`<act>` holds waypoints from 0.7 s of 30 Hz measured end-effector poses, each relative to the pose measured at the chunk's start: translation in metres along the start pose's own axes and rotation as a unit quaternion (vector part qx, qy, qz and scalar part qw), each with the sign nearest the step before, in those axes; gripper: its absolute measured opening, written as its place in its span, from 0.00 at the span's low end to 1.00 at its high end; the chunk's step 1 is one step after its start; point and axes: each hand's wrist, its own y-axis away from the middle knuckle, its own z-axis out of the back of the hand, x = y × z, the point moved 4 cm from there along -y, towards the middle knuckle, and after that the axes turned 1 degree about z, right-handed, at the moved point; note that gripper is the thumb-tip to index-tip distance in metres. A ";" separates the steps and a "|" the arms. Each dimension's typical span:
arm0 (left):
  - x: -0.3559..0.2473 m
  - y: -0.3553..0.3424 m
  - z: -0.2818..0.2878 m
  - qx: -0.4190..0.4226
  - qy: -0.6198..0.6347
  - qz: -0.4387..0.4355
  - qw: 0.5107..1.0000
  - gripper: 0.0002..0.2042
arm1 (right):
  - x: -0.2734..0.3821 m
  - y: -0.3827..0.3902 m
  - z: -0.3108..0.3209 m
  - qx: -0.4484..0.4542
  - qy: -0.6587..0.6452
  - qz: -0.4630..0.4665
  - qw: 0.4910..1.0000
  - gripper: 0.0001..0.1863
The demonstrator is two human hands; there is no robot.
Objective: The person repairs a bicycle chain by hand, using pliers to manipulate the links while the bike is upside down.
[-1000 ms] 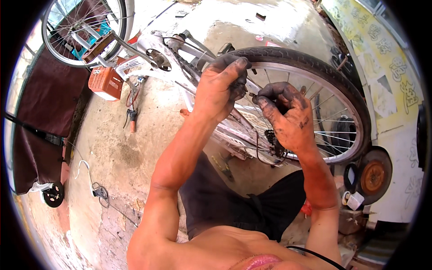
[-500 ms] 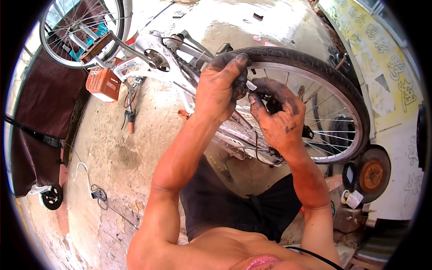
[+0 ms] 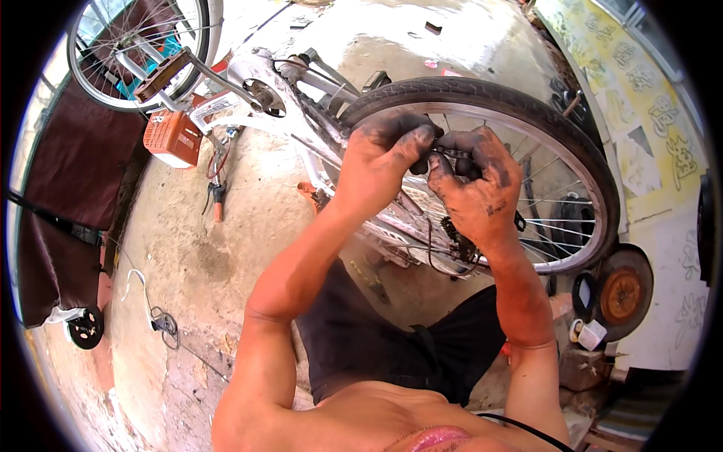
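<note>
My left hand and my right hand, both blackened with grease, meet in front of an upside-down white bicycle. Fingers and thumb of each are closed in a pinch. Between the fingertips shows a small metal piece, possibly chain links; too little of it is visible to be sure. Behind my hands stands the rear wheel with its black tyre and silver rim. Below my right wrist sit the dark rear sprockets, partly hidden.
An orange-red box lies on the concrete beside the handlebar grip. The front wheel rises at the upper left. A rusty-hubbed small wheel leans at the right, near a white container. A cable lies at the left.
Both hands have shifted slightly right and down. A small whitish piece seen between the fingers is no longer visible; a metal piece shows there now. The sprockets have come into view.
</note>
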 end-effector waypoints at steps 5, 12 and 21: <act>-0.014 0.014 -0.004 0.145 -0.358 -0.114 0.915 0.10 | -0.008 0.008 0.020 0.017 0.033 0.008 0.999 0.11; -0.019 0.018 -0.021 0.134 -0.372 -0.164 0.904 0.10 | -0.004 0.010 0.038 0.049 -0.009 0.063 0.997 0.10; -0.011 0.020 -0.021 0.117 -0.330 -0.148 0.925 0.08 | -0.010 0.023 0.042 0.034 -0.108 -0.037 0.993 0.07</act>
